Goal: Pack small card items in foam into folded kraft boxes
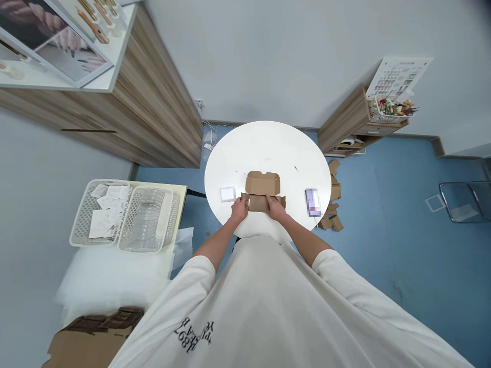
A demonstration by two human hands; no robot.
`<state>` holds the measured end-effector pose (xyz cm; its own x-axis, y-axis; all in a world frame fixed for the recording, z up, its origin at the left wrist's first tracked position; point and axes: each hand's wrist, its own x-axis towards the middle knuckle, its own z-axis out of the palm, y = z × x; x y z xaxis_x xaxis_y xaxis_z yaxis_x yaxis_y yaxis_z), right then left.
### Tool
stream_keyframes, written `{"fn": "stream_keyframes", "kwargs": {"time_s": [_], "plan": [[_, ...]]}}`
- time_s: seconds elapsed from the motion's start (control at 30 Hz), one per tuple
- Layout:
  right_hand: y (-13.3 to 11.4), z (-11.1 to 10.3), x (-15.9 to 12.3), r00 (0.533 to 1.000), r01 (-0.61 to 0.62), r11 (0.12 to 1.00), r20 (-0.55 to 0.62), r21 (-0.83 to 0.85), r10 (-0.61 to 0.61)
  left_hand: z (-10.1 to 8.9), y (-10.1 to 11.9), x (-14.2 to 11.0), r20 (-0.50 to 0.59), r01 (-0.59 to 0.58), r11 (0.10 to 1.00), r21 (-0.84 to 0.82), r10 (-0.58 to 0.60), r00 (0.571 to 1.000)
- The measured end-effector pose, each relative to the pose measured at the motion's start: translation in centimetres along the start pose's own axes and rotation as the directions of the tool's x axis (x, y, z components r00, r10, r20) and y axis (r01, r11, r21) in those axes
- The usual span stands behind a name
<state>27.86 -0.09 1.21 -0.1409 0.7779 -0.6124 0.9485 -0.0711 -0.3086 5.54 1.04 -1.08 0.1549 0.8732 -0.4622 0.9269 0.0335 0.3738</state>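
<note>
The far half of the white table (267, 143) gives me open room. The phone (313, 203) blocks my right, the small white frame (227, 194) my left.

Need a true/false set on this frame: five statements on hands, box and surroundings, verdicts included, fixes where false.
1. The left hand and right hand both touch the cardboard box. True.
2. The box's lid is closed. False: the lid is open.
3. A purple rectangular item lies right of the right hand. True.
4. The white baskets stand on the round table. False: the baskets are on a side table at left.
5. Cardboard pieces lie right of the round table. True.
</note>
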Motion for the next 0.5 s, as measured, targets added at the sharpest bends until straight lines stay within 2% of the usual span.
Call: {"fn": "stream_keyframes", "kwargs": {"time_s": [0.1, 0.23, 0.37, 0.5], "plan": [[-0.1, 0.0, -0.1, 1.000, -0.008, 1.000, 0.008, 0.007, 0.008, -0.1, 0.4, -0.9, -0.010, -0.112, 0.994, -0.014, 0.112, 0.994], [-0.2, -0.1, 0.0, 1.000, -0.019, 1.000, 0.010, 0.004, 0.019, -0.1, 1.5, -2.4, -0.012, -0.278, 0.960, 0.030, 0.279, 0.960], [-0.2, -0.1, 0.1, 0.999, -0.014, 1.000, 0.028, -0.001, 0.014, 0.2, 2.0, -3.0, 0.029, -0.281, 0.959, 0.031, 0.280, 0.960], [-0.3, -0.4, 0.0, 0.999, -0.025, 1.000, 0.048, -0.008, 0.025, 0.2, 1.9, -2.5, 0.101, -0.259, 0.962, 0.083, 0.250, 0.963]]}}
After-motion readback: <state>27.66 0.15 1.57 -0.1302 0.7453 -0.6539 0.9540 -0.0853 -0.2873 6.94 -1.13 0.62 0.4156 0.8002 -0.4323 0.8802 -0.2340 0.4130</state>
